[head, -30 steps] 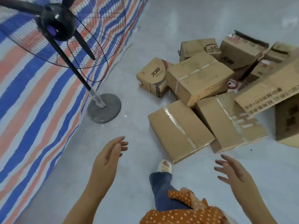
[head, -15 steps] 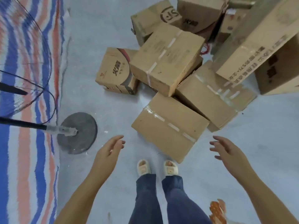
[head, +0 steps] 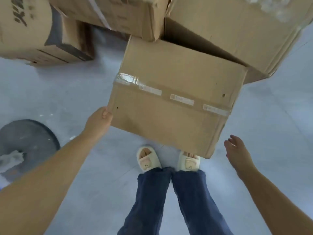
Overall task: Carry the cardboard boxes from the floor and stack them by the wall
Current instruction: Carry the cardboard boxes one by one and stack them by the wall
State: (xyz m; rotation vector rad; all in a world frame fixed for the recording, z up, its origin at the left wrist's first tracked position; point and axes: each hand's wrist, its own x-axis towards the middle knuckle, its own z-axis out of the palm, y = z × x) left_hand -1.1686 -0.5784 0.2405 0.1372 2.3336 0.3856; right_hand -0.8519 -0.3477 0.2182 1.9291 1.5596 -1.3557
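A flat cardboard box [head: 172, 99] with a clear tape strip across its top lies just in front of my feet, and its near corner covers the toes of my right slipper. My left hand [head: 100, 118] grips the box's left near corner, fingers hidden under the edge. My right hand [head: 237, 153] hovers open a short way right of the box's near right corner, not touching it. Its far edge sits under a large box [head: 228, 31] and another taped box [head: 122, 12].
A printed box [head: 33, 31] stands on the grey floor at the upper left. The round dark base of a standing fan [head: 25, 146] sits on the floor left of my left arm. My legs and slippers [head: 149, 160] are directly below the box.
I have bent down close to the pile. My left hand reached forward and took hold of the taped box's left corner. My right hand moved toward its right side, still open.
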